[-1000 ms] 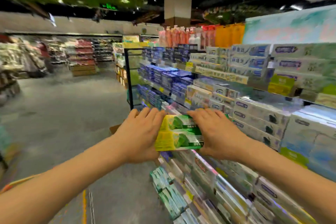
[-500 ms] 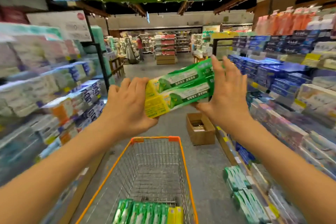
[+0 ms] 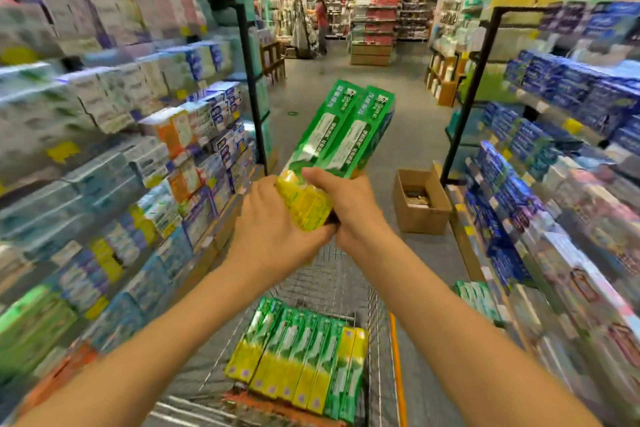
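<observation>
In the head view, the left hand (image 3: pixel 273 236) and the right hand (image 3: pixel 349 208) both clasp the yellow lower end of a pair of green toothpaste boxes (image 3: pixel 343 128). The pair slants up toward 1 o'clock above the shopping cart (image 3: pixel 396 357). At 6 o'clock from the hands a row of like boxes (image 3: pixel 301 357) lies in the cart, and at 3 o'clock a cardboard carton (image 3: pixel 420 204) sits on the floor (image 3: pixel 408 135).

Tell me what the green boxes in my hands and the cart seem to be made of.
Boxes: probably printed cardboard, glossy, maybe film-wrapped as a pair; straight creased edges and sheen on the green faces. Cart: silvery metal wire, shown by its thin grid mesh; the orange rim could be plastic or paint.
</observation>
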`<move>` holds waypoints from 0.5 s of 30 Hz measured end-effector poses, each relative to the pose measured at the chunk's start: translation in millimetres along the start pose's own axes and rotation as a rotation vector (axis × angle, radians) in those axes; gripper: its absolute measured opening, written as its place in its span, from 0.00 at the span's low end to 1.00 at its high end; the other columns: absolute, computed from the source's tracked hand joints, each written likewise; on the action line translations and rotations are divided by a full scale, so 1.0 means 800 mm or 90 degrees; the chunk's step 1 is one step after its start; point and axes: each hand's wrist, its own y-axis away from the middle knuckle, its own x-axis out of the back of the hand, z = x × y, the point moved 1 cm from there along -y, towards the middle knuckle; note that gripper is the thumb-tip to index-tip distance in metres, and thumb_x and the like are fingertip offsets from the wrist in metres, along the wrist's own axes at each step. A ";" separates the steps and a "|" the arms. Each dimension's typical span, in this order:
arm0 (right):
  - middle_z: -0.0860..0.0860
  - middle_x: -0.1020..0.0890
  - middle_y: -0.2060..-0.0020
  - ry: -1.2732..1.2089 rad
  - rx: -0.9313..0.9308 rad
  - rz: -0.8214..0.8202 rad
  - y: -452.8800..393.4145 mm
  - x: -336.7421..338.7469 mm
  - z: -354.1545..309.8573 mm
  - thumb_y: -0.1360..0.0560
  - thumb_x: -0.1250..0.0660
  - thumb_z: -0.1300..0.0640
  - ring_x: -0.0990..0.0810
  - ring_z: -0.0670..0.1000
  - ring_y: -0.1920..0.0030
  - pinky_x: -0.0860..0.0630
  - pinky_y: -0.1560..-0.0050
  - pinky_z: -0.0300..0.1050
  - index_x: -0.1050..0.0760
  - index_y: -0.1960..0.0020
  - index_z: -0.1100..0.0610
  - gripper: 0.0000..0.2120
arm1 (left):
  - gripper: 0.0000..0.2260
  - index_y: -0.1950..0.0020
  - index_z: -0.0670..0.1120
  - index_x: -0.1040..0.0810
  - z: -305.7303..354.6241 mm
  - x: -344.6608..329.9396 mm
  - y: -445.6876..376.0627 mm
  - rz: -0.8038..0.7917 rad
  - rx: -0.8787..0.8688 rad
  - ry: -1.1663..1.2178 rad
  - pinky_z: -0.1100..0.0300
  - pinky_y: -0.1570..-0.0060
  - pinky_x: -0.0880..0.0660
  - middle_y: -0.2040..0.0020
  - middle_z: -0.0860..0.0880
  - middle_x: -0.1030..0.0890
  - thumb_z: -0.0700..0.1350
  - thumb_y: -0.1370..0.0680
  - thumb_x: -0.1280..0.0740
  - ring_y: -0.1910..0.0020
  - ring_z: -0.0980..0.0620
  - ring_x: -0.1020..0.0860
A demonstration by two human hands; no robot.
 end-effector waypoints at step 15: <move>0.55 0.19 0.51 0.147 -0.339 0.089 -0.127 0.116 0.228 0.32 0.25 0.61 0.20 0.54 0.54 0.23 0.48 0.55 0.31 0.37 0.60 0.27 | 0.10 0.46 0.46 0.26 -0.221 -0.153 -0.089 -0.319 0.357 0.419 0.61 0.63 0.27 0.59 0.49 0.20 0.43 0.25 0.31 0.62 0.53 0.22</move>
